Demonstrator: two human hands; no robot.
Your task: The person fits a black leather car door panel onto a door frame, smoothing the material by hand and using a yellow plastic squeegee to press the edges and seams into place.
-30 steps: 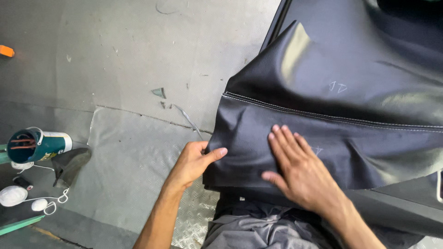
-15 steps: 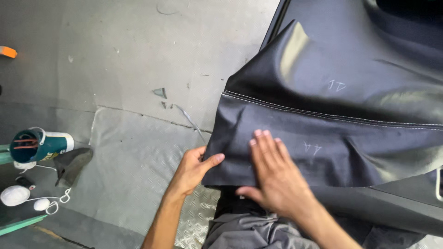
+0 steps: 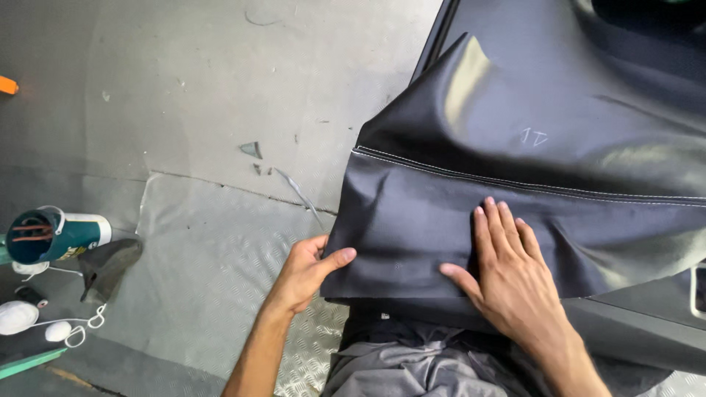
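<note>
Counting the things, two hands and one black cover (image 3: 529, 147) are seen, and one can (image 3: 51, 234) lies far at the left on the floor (image 3: 184, 110). The cover is dark, slightly shiny, with one pale stitched seam, and is draped over a frame. Its lower left edge is pinched by the left hand (image 3: 305, 272); the right hand (image 3: 511, 276) is pressed flat on it, fingers spread, gripping nothing.

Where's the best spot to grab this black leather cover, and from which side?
Probably the loose near-left edge of the black cover, coming from the left, where the left hand already pinches it. That corner hangs free with room underneath, while the rest lies stretched flat under the right hand.
</note>
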